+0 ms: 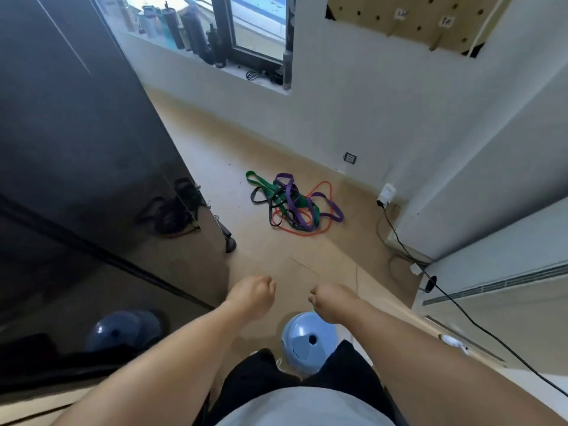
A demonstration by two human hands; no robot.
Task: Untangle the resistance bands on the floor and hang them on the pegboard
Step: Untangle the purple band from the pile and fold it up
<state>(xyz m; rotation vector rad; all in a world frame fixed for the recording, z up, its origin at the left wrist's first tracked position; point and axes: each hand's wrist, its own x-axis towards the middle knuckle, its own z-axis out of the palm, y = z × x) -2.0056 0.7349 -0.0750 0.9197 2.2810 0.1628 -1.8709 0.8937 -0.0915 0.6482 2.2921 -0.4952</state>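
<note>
A tangled heap of resistance bands [292, 202] lies on the tan floor ahead: green, purple, black and a thin orange one, all looped through each other. The wooden pegboard [412, 20] hangs on the white wall at the top right, with a few pegs sticking out. My left hand [253, 295] and my right hand [330, 302] are held out low in front of me, well short of the bands. Both have their fingers curled in and hold nothing.
A dark glossy cabinet [86, 167] fills the left side. Bottles line the window sill [184, 35]. A wall socket [349, 157], a plug [385, 193] and black cables [461, 312] run along the right wall. A blue slipper [307, 342] is by my feet.
</note>
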